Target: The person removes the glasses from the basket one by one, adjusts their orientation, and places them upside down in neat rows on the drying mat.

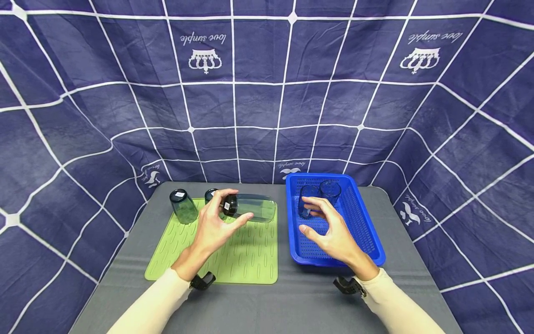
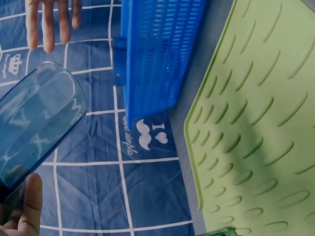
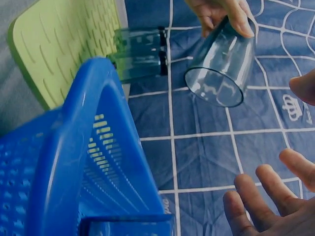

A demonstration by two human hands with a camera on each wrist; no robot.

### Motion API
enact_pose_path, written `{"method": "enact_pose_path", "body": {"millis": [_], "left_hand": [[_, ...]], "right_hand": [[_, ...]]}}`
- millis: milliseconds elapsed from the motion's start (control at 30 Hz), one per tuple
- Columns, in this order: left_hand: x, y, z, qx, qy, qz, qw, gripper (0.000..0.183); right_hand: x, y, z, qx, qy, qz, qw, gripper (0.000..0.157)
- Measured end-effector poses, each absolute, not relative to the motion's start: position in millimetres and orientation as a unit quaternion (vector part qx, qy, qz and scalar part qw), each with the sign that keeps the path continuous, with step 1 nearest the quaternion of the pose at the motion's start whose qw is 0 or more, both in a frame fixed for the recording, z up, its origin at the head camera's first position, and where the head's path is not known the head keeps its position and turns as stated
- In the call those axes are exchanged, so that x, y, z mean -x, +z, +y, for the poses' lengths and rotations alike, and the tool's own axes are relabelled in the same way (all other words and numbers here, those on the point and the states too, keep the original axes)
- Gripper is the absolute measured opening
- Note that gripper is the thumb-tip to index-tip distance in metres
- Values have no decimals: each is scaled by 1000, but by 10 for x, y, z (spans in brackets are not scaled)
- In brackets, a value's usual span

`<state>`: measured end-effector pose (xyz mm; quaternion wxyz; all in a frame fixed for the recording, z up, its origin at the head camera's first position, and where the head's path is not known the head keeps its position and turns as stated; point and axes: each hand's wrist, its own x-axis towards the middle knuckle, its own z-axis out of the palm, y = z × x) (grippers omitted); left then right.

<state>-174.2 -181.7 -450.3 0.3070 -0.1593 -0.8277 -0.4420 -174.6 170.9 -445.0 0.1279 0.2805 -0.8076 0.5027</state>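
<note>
My left hand (image 1: 210, 229) grips a clear bluish drinking glass (image 1: 257, 208) by its dark base, tipped on its side with the mouth to the right, in the air over the green ridged mat (image 1: 233, 269). My right hand (image 1: 333, 232) is held above the blue basket (image 1: 294, 241), thumb and fingers apart and nothing between them. Two glasses stand inside the basket: one glass (image 1: 303, 204) partly behind my right fingers, the other glass (image 1: 331, 189) beside it. In the right wrist view, the held glass (image 3: 216, 73) has its mouth toward the right hand.
An upside-down glass (image 1: 184, 208) stands at the mat's back left corner. Another upside-down glass (image 1: 210, 194) beside it is mostly hidden by my left hand. Grey cloth (image 1: 258, 306) covers the table, and a blue checked curtain (image 1: 258, 106) encloses the back and sides.
</note>
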Motion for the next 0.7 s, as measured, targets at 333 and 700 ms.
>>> {"method": "enact_pose_path", "body": {"millis": [333, 700], "left_hand": [[1841, -4555, -1846, 142, -439, -835, 299, 73], [1940, -4610, -1830, 132, -412, -849, 304, 73]], "right_hand": [[1781, -4436, 1803, -275, 469, -828, 137, 69], [1805, -4451, 1836, -283, 446, -836, 148, 69]]}}
